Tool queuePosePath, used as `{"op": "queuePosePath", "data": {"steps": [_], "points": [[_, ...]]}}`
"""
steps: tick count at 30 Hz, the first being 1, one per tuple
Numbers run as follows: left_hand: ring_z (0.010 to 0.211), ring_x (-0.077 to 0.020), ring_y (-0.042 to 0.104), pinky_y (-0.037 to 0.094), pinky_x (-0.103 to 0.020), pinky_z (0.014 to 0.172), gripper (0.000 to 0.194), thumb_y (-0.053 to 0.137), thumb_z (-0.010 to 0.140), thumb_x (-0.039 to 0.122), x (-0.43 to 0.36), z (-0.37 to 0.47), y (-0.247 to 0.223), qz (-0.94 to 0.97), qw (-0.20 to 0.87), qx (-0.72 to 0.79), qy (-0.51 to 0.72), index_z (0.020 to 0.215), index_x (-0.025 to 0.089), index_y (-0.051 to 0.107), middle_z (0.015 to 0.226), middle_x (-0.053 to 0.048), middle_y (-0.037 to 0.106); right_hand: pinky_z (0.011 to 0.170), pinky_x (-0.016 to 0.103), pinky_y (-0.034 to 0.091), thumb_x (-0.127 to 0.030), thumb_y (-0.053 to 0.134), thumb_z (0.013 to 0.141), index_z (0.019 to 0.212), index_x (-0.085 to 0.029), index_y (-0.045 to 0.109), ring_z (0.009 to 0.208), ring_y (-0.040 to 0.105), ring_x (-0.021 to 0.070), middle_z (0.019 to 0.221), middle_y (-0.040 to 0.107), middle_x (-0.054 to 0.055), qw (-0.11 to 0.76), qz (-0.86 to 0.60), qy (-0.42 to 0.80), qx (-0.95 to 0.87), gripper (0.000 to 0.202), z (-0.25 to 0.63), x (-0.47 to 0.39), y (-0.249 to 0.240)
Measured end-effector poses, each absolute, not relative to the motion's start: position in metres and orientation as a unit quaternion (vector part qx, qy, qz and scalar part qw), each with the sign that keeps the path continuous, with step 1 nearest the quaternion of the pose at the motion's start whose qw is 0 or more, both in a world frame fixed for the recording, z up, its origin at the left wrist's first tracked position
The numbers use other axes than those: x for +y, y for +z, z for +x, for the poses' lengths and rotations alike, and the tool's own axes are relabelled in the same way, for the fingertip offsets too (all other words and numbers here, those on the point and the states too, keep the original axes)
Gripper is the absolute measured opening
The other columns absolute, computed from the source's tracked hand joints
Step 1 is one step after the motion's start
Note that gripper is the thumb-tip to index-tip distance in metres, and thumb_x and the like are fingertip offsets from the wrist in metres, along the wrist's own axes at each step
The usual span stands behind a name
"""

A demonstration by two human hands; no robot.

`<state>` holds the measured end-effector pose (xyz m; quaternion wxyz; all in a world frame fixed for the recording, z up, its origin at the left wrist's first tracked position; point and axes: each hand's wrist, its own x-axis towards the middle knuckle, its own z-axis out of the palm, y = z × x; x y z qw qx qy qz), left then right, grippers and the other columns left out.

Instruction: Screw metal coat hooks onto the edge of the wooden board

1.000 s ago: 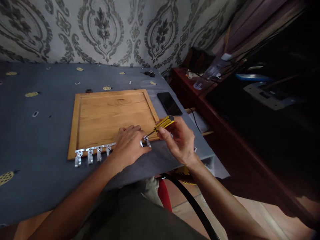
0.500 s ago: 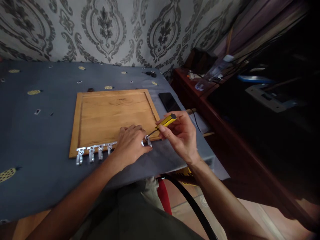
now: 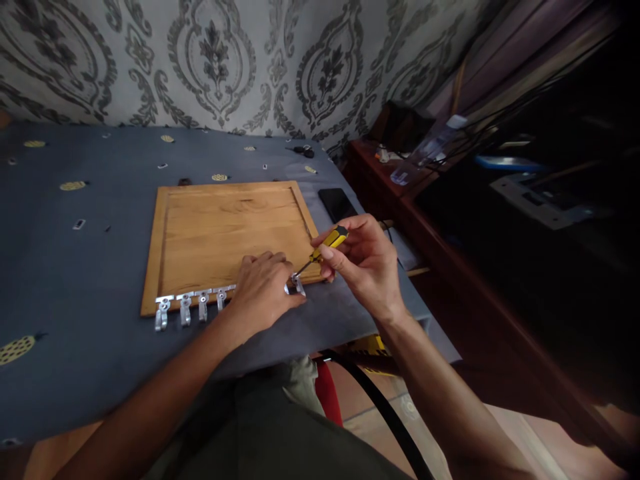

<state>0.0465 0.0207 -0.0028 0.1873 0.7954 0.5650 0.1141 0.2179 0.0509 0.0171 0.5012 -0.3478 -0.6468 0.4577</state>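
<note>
My right hand point(image 3: 370, 267) grips a screwdriver point(image 3: 329, 244) with a yellow and black handle, its shaft slanting down and left. The screwdriver's tip meets a shiny metal hook point(image 3: 299, 285) at the near edge of a framed wooden panel point(image 3: 230, 227). My left hand point(image 3: 265, 287) lies over that edge, with thumb and forefinger closed around the same hook. Left of it, several matching metal hooks point(image 3: 185, 308) sit in a row along the panel's near edge, their curved ends hanging past it. Part of the row is hidden under my left hand.
The panel lies flat on a table with a dark blue patterned cloth point(image 3: 70, 267). A black phone point(image 3: 338, 204) lies beyond its right side, and keys point(image 3: 303, 151) lie farther back. At right, a reddish wooden desk point(image 3: 380, 177) carries a clear plastic bottle point(image 3: 425, 150) and cables.
The screwdriver handle has shifted slightly left and the fingers of my right hand have changed their hold on it. My left hand stays on the hook. The whole view has shifted slightly.
</note>
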Motion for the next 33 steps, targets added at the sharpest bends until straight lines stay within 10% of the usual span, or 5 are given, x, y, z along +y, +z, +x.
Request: {"op": "queuePosePath", "data": {"steps": [5,14,20,28,33], "points": [[0.109,-0.0319,0.064,0.045,-0.046,0.090,0.026,0.080,0.084,0.042,0.021,0.046,-0.001,0.796,0.190,0.565,0.105,0.090,0.018,0.071,0.105,-0.008,0.072,0.047,0.022,0.057,-0.049,0.072,0.092,0.121,-0.028,0.064,0.053,0.066,0.0091,0.090,0.071,-0.001,0.487,-0.341,0.431,-0.678,0.036,0.225,0.051,0.020],[0.106,-0.0316,0.065,0.045,-0.047,0.088,0.026,0.080,0.084,0.041,0.021,0.047,-0.003,0.796,0.186,0.566,0.109,0.090,0.018,0.071,0.101,-0.008,0.072,0.039,0.016,0.050,-0.042,0.087,0.079,0.090,-0.022,0.061,0.044,0.059,0.0051,0.081,0.074,-0.003,0.535,-0.347,0.448,-0.627,0.035,0.218,0.051,0.023],[0.105,-0.0322,0.064,0.046,-0.048,0.088,0.026,0.080,0.084,0.042,0.021,0.046,-0.007,0.800,0.183,0.557,0.125,0.089,0.018,0.072,0.099,-0.007,0.071,0.046,0.019,0.055,-0.044,0.076,0.090,0.119,-0.024,0.069,0.053,0.066,0.0067,0.092,0.075,0.000,0.492,-0.330,0.450,-0.668,0.036,0.226,0.053,0.026],[0.106,-0.0322,0.064,0.045,-0.048,0.090,0.026,0.080,0.084,0.042,0.021,0.047,-0.006,0.796,0.184,0.564,0.119,0.090,0.018,0.072,0.099,-0.008,0.070,0.037,0.014,0.048,-0.038,0.095,0.068,0.081,-0.021,0.065,0.043,0.057,0.0047,0.070,0.070,-0.005,0.562,-0.367,0.387,-0.633,0.036,0.213,0.053,0.023],[0.108,-0.0327,0.064,0.045,-0.049,0.090,0.029,0.080,0.083,0.043,0.021,0.047,-0.006,0.795,0.190,0.564,0.113,0.093,0.017,0.073,0.102,-0.008,0.071,0.042,0.016,0.051,-0.046,0.087,0.077,0.085,-0.021,0.060,0.045,0.059,0.0052,0.075,0.074,-0.003,0.523,-0.352,0.422,-0.652,0.038,0.220,0.053,0.027]]}}
